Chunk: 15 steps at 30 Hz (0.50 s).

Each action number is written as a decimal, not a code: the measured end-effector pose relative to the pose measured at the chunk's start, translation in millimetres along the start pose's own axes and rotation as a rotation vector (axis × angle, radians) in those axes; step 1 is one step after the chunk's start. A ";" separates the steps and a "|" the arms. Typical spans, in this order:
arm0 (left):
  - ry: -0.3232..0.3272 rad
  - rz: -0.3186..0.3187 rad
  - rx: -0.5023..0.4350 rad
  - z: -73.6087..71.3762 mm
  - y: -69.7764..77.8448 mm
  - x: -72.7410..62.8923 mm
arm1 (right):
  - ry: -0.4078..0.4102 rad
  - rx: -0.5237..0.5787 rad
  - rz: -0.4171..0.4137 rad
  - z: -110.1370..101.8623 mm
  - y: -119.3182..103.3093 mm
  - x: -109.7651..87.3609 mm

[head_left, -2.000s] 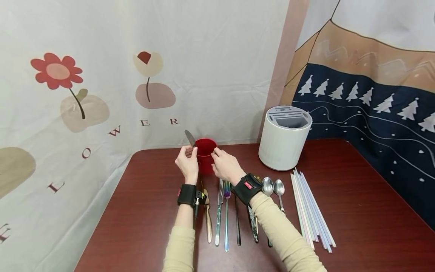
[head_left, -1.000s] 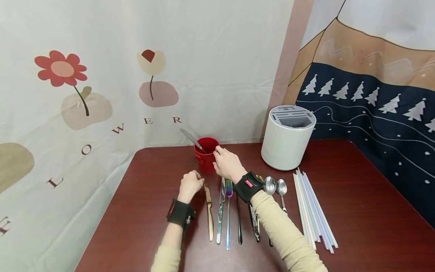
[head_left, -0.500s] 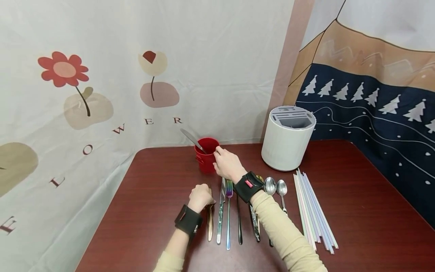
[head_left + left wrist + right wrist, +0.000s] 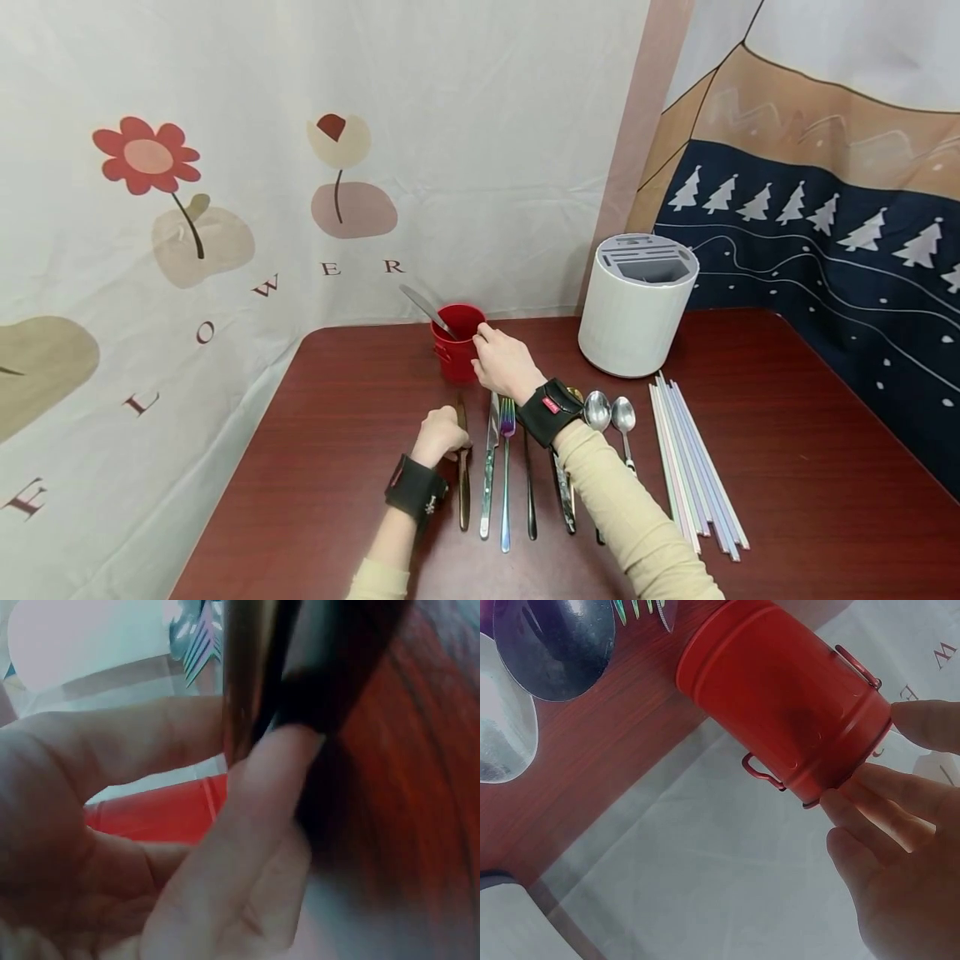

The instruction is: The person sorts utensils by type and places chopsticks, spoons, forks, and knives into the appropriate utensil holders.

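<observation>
In the head view my left hand [image 4: 441, 433] is on the gold table knife [image 4: 464, 496], about midway along it. The left wrist view shows the thumb and fingers pinching its gold metal [image 4: 251, 667]. A small red metal bucket [image 4: 453, 360] stands at the back of the table, and a silver table knife [image 4: 426, 307] leans in it with one end above the rim. My right hand [image 4: 506, 362] holds the bucket by its right rim. In the right wrist view the fingertips are at the rim of the bucket [image 4: 780, 697], which has small side handles.
Right of the gold knife lie another knife [image 4: 488, 483], a rainbow fork [image 4: 506, 483] and several more utensils, including spoons [image 4: 597, 408]. Pale chopsticks [image 4: 693, 467] lie farther right. A white cylindrical utensil holder [image 4: 633, 321] with a slotted grey top stands behind them.
My left hand let go of the silver knife, leaving it leaning in the bucket. It then moved down toward me and took hold of the gold knife. The right hand stayed at the bucket.
</observation>
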<state>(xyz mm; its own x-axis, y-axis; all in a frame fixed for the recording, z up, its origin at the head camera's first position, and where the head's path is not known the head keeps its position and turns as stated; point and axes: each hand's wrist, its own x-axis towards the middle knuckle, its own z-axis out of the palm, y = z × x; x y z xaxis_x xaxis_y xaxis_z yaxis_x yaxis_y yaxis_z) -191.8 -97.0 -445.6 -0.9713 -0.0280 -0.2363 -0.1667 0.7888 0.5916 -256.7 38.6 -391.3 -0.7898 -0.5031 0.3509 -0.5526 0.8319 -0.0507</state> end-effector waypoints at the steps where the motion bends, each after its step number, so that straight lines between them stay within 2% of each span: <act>1: -0.028 -0.004 -0.045 -1.4 -1.3 0.6 | 0.003 0.000 -0.002 0.1 0.0 0.0; 4: -0.105 -0.011 -0.184 -6.6 -4.4 1.9 | 0.011 -0.001 -0.009 0.2 0.1 0.0; 6: -0.131 -0.009 -0.262 -11.5 -5.1 1.2 | 0.016 -0.001 -0.011 0.3 0.4 0.1; 8: -0.130 -0.008 -0.303 -16.4 -5.3 0.6 | 0.017 0.000 -0.012 0.5 0.8 0.2; 15: -0.079 0.032 -0.345 -30.2 -6.3 0.2 | 0.014 0.002 -0.003 1.4 1.4 0.6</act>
<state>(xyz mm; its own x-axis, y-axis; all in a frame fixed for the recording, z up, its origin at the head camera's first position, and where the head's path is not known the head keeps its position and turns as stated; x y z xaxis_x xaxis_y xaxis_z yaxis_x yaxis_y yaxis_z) -196.1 -120.5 -426.1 -0.9631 0.0519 -0.2641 -0.1967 0.5342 0.8222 -258.3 39.2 -392.4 -0.7841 -0.5024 0.3644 -0.5556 0.8299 -0.0513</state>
